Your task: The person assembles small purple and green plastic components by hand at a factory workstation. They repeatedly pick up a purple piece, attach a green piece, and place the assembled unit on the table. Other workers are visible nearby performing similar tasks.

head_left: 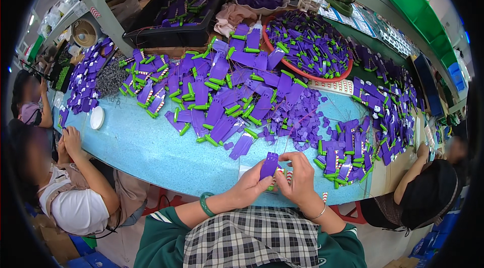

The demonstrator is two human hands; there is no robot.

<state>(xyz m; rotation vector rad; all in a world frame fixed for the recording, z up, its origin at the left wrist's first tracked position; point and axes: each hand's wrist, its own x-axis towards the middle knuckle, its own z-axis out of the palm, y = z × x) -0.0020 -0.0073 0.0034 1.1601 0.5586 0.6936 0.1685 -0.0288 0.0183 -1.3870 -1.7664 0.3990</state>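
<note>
My left hand (248,186) grips a flat purple plastic piece (269,164) between thumb and fingers, just above the near edge of the table. Beside it my right hand (301,180) is closed, fingers bent and fingertips drawn together against the piece's right side. What those fingertips pinch is too small to make out. Red-and-white striped bits and some green show between and under both hands. Beyond them lies a spread of purple pieces with green ends (219,109). Small loose purple parts (302,119) are heaped to its right.
At the back stand a black crate (201,36), a white bowl (285,1) and a red basin (330,79), all holding purple parts. Another purple-green pile (348,154) lies right. A white lid (97,117) rests left. Co-workers sit at left (75,202) and right (428,192).
</note>
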